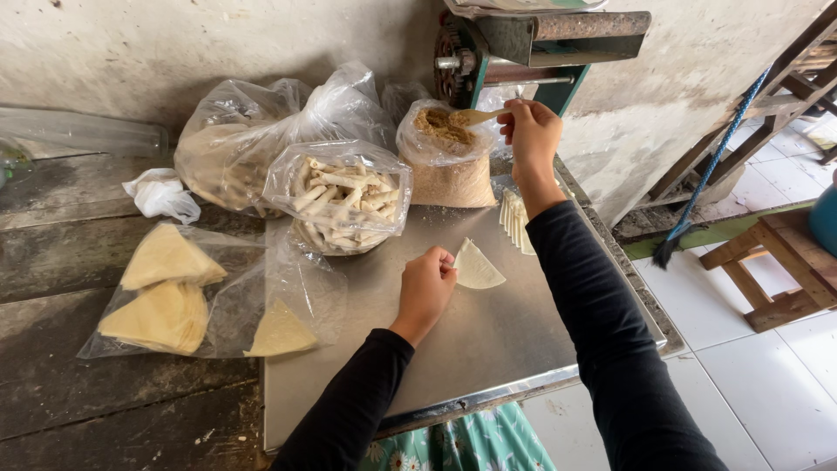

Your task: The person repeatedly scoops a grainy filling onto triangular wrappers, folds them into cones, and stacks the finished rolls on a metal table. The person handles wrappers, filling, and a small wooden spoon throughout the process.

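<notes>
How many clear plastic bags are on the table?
4: wrapper bag front left, big bag at the wall, roll bag before it, crumb bag rightmost. More may be hidden.

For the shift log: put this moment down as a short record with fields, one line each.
Left hand: pins the edge of a quarter-round wrapper to the metal sheet
Right hand: holds a wooden spoon over the bag of brown crumbly filling
Beside the right forearm: fanned stack of wrappers
Middle: open bag of rolled sticks
Left: flat bag of folded wrappers on the wooden bench
Behind: geared machine at the wall
</notes>
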